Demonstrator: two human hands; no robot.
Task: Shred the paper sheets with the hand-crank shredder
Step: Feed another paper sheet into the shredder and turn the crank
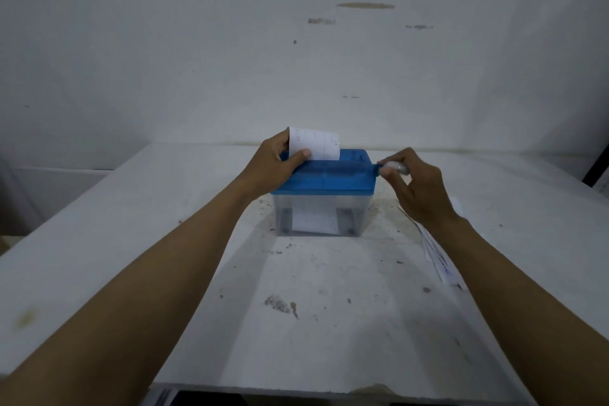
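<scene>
A small hand-crank shredder (324,180) with a blue lid and a clear bin stands in the middle of the white table. A white paper sheet (318,145) sticks upright out of the slot in the lid. My left hand (276,161) pinches the sheet's left edge between thumb and fingers, just above the lid. My right hand (415,181) grips the pale crank handle (393,167) at the shredder's right end. White paper shows inside the clear bin (316,219) below the lid.
A few loose paper sheets (440,257) lie on the table to the right, partly under my right forearm. The white table (296,323) is stained and speckled with debris. A white wall rises right behind the shredder.
</scene>
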